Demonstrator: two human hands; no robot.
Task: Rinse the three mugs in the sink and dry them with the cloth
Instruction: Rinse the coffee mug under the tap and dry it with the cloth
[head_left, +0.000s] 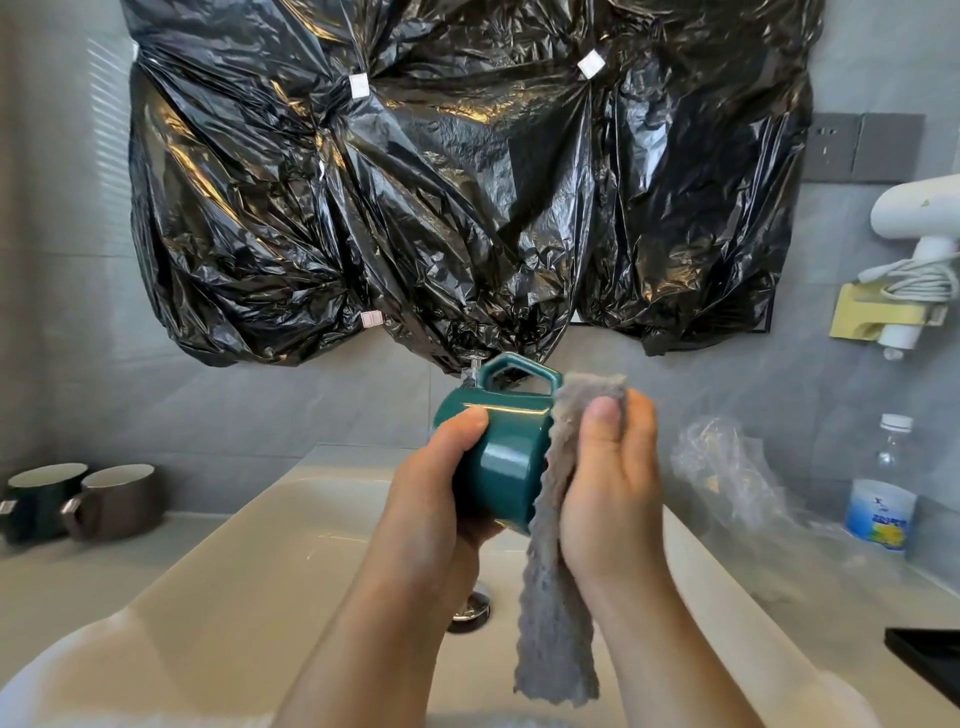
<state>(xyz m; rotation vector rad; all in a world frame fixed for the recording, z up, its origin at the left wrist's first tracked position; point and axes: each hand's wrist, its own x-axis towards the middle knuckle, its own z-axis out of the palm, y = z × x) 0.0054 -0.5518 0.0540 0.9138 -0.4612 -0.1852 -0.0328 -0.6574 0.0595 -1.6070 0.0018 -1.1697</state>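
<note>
A teal mug lies on its side above the white sink, handle pointing up. My left hand grips its body from below and the left. My right hand holds a grey cloth against the mug's right end, thumb pressing the cloth's top; the rest of the cloth hangs down over the basin. On the counter at the far left stand a dark green mug and a brown mug, both upright, side by side.
The drain plug sits in the basin below my hands. A water bottle and crumpled clear plastic are on the right counter. Black plastic sheeting covers the wall. A white hair dryer hangs at right. A dark object lies at the right edge.
</note>
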